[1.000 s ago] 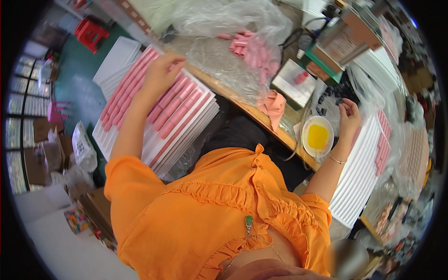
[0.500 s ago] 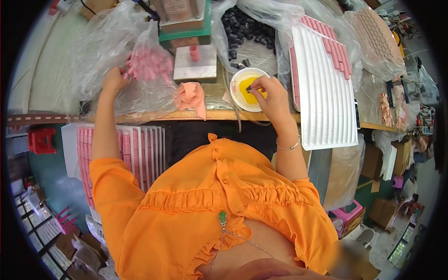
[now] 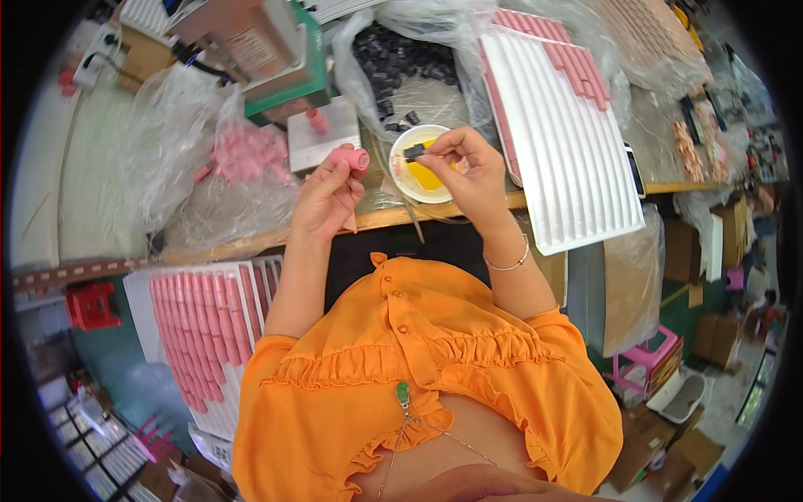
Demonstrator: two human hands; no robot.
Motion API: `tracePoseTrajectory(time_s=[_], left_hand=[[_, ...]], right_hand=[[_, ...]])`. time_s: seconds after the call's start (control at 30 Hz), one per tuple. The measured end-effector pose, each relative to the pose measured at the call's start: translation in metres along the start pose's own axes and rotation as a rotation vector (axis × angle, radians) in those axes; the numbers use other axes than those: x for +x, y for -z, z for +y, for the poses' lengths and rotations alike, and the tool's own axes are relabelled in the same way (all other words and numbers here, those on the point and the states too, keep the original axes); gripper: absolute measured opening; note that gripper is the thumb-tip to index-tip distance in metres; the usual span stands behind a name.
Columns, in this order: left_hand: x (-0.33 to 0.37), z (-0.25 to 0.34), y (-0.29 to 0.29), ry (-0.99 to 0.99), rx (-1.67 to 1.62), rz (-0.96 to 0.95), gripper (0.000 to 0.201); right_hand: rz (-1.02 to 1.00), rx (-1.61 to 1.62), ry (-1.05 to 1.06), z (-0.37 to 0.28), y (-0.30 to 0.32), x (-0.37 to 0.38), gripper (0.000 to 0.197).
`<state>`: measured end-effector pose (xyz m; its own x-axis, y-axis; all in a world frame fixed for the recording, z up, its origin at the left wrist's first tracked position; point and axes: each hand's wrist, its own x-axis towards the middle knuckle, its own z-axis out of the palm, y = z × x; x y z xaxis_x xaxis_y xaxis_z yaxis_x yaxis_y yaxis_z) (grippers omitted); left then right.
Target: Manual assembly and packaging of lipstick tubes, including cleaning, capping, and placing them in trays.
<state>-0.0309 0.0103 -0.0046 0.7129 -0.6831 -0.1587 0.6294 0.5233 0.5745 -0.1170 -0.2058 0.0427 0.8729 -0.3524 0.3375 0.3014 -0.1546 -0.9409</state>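
My left hand point(image 3: 328, 199) is closed around a pink tube point(image 3: 355, 158), its open end turned to the right. Close by, my right hand point(image 3: 468, 167) pinches a small black plug point(image 3: 414, 152) over a white bowl point(image 3: 396, 174) of yellow liquid. Tube and plug are apart, facing each other. Behind my left hand stands a press with a green body point(image 3: 288, 92) and a pale metal base plate point(image 3: 328, 135), on which a pink piece point(image 3: 316, 121) sits upright. A heap of pink tubes point(image 3: 249, 155) lies on clear plastic to the left.
Several black plugs point(image 3: 393, 71) fill a plastic-lined spot behind the bowl. A white ridged tray point(image 3: 569, 151) overhangs the table edge on the right, pink tubes beyond it. Below the table at left, another tray holds rows of pink tubes point(image 3: 196, 322). A phone point(image 3: 634, 171) lies at right.
My left hand has come from the pink heap to the middle, bringing a pink tube. My right hand has lifted the black plug from the yellow liquid and moved slightly left. The view has turned.
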Motion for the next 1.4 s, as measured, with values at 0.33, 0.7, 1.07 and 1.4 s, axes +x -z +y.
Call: tracePoseTrajectory(time_s=[0.33, 0.7, 1.07, 1.4], left_hand=[[0.035, -0.048, -0.019, -0.052, 0.018, -0.007, 0.029], [0.028, -0.022, -0.007, -0.097, 0.026, 0.107, 0.036], [0.024, -0.015, -0.013, -0.251, 0.143, 0.248, 0.027], [0.011, -0.009, -0.017, -0.381, 0.335, 0.201, 0.027]], right_hand=[[-0.029, -0.215, 0.062, -0.014, 0.002, 0.001, 0.015], [0.652, -1.060, -0.191, 0.089, 0.276, 0.113, 0.037], [0.575, -1.237, -0.204, 0.110, 0.333, 0.130, 0.038], [-0.261, -0.447, 0.065, -0.017, 0.007, 0.019, 0.048]])
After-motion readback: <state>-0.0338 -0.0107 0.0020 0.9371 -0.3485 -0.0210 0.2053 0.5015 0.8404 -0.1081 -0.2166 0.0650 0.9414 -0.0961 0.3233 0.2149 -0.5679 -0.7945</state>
